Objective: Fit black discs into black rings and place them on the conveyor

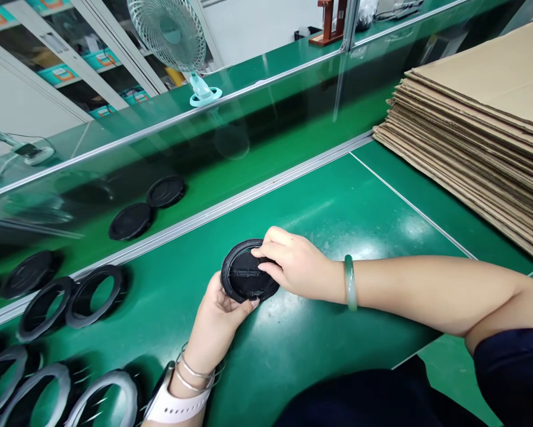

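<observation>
1. Closest to me, at the bottom edge, my dark sleeve (pixel 516 367) fills the lower right. My left wrist wears a white watch (pixel 173 404) and thin silver bracelets (pixel 197 370).
2. Just beyond, my left hand (pixel 217 320) cups a black cap (pixel 244 277) from below. Its fingers (pixel 244 305) are closed on the near rim, holding the cap tilted just above the green surface (pixel 338 207).
3. My right hand (pixel 295 267) reaches in from the right with a green bangle (pixel 349 282) on its wrist. Its fingers are curled over the cap's far right edge and grip it there.
4. Left of my hands, black rings (pixel 92 293) lie in overlapping rows on the same surface, and the nearest ones are blurred.
5. Past the metal rail (pixel 248 193), a darker belt (pixel 231 160) carries two black discs (pixel 130 220) just beside each other, with another further left.
6. At the far right, a stack of flat cardboard sheets (pixel 480 118) rests on the surface.
7. Farthest off, a small fan (pixel 168 29) stands on the ledge behind the belt.
</observation>
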`<state>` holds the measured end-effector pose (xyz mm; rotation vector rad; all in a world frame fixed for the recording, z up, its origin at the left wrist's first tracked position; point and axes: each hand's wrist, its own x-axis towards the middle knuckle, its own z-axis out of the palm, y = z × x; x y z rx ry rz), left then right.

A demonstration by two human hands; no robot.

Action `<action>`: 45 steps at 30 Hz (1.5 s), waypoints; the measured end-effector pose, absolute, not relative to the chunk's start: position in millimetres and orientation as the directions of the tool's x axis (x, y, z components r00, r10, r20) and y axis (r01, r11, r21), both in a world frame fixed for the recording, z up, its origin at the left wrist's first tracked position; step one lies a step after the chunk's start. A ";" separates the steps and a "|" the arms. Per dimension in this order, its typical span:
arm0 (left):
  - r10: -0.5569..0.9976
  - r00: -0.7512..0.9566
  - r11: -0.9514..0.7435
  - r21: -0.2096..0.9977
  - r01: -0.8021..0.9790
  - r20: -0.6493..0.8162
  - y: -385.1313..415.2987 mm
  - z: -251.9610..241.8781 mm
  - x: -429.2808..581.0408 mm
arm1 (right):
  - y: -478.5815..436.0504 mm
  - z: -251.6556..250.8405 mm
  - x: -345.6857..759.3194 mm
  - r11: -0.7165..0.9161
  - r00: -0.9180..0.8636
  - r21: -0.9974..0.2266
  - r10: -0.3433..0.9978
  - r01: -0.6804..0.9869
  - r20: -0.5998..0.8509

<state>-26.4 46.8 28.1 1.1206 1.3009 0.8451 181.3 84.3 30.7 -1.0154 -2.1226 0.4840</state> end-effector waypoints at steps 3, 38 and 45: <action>0.956 0.117 0.260 0.961 0.099 -0.270 46.6 28.3 -25.3 | 83.1 32.4 182.2 0.640 -0.450 -0.575 0.768 0.509 0.457; 0.957 0.074 0.263 0.948 0.182 -0.279 38.0 26.9 -14.4 | 80.3 26.3 172.7 0.794 -0.571 -0.262 0.585 0.549 0.575; 0.962 0.057 0.253 0.951 0.180 -0.267 37.0 24.5 -13.4 | 82.1 25.7 170.7 0.815 -0.571 -0.245 0.551 0.524 0.609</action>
